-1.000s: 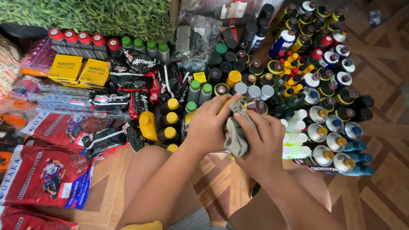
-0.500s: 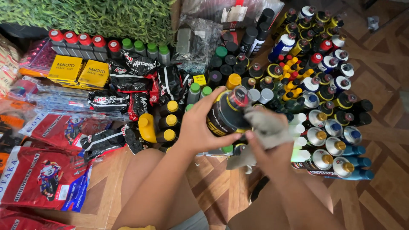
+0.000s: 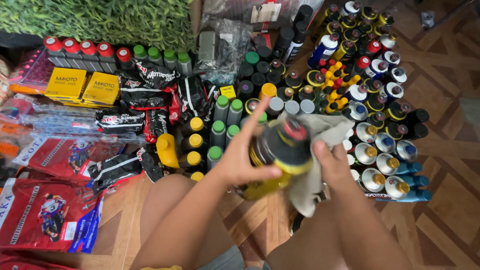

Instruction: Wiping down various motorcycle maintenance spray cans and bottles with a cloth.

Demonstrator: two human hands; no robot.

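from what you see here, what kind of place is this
Probably a motorcycle parts and oil stall or stockroom: rows of capped bottles on a wood floor, red parts packets, yellow boxes.

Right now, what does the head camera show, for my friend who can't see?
The left hand holds a black and yellow bottle while the right hand presses a grey cloth against it. Many bottles stand on the wooden floor beyond.

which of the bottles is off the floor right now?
The black bottle with the yellow band, gripped in the left hand and wiped with the grey cloth in the right hand. All the others stand or lie on the wooden floor.
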